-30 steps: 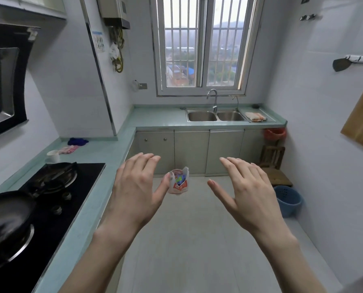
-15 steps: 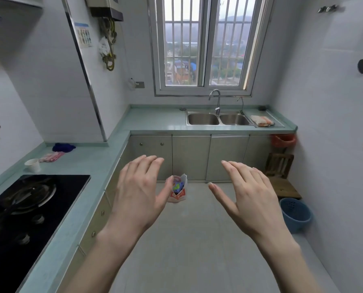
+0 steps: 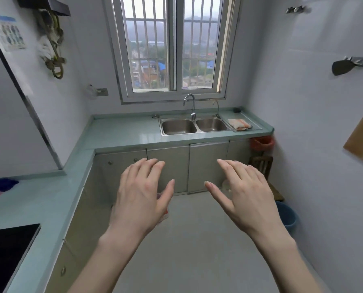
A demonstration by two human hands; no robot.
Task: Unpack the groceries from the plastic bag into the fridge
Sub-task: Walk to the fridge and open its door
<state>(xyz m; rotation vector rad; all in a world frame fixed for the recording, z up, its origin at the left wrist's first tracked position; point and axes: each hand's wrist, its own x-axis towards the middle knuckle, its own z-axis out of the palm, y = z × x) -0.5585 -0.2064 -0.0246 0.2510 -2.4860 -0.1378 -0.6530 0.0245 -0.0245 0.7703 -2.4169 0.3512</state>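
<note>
The plastic bag (image 3: 165, 215) of groceries sits on the floor ahead. My left hand (image 3: 141, 193) covers nearly all of it, so only a red and white sliver shows past the thumb. My left hand is held out, palm down, fingers spread and relaxed, holding nothing. My right hand (image 3: 243, 193) is held the same way to the right, fingers spread, also holding nothing. Both hands hang in the air above the floor, apart from the bag. No fridge is in view.
A teal counter (image 3: 49, 199) runs along the left and turns under the window, with a double sink (image 3: 194, 126). A black hob (image 3: 5, 250) is at the lower left. A wooden stool (image 3: 261, 166) and a blue bucket (image 3: 288, 214) stand by the right wall.
The view has moved forward towards the sink and tilted down. The bag, seen between my hands before, is now mostly behind my left hand. Both hands stay spread and hold nothing.
</note>
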